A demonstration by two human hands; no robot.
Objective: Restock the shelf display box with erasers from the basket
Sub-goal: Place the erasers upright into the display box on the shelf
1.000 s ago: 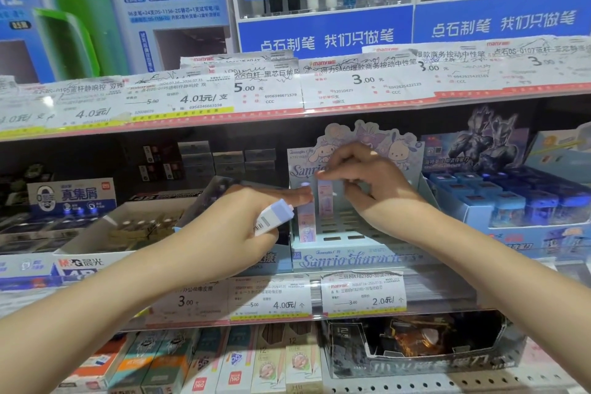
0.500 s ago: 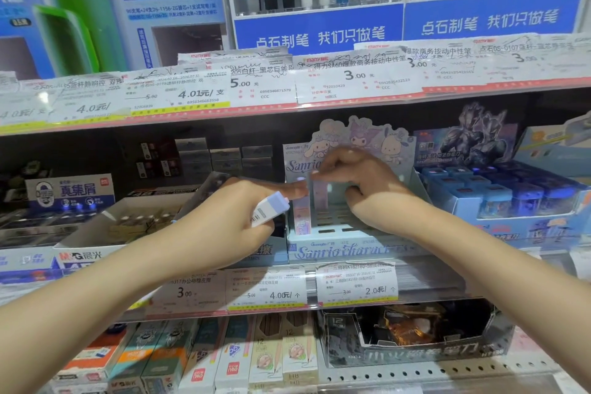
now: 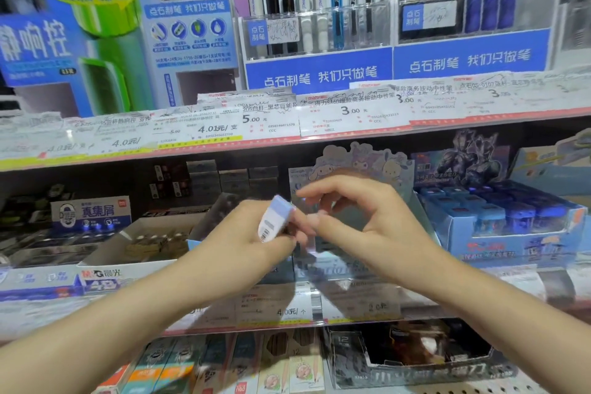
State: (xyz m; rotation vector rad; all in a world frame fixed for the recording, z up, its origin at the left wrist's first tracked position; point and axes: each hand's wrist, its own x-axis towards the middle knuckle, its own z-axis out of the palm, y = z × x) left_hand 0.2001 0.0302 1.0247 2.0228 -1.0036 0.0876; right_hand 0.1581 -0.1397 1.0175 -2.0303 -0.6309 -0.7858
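Note:
My left hand [image 3: 252, 233] holds a white eraser [image 3: 275, 217] with a pale blue end and a barcode, tilted up toward the right. My right hand [image 3: 361, 217] is in front of the cartoon-character display box [image 3: 361, 160] on the middle shelf, fingers curled and apart, its fingertips nearly touching the left hand's fingertips beside the eraser. It holds nothing that I can see. Both hands hide most of the box's inside. The basket is out of view.
A blue box of small blue items [image 3: 499, 217] stands right of the display box. An open white box [image 3: 150, 240] stands to the left. Price labels [image 3: 287, 307] line the shelf edge. Pen racks [image 3: 319, 9] fill the upper shelf. Boxed goods [image 3: 412, 358] sit below.
My right hand has come out of the display box toward the left hand. The left hand has lifted the eraser's end higher. The camera has tilted upward.

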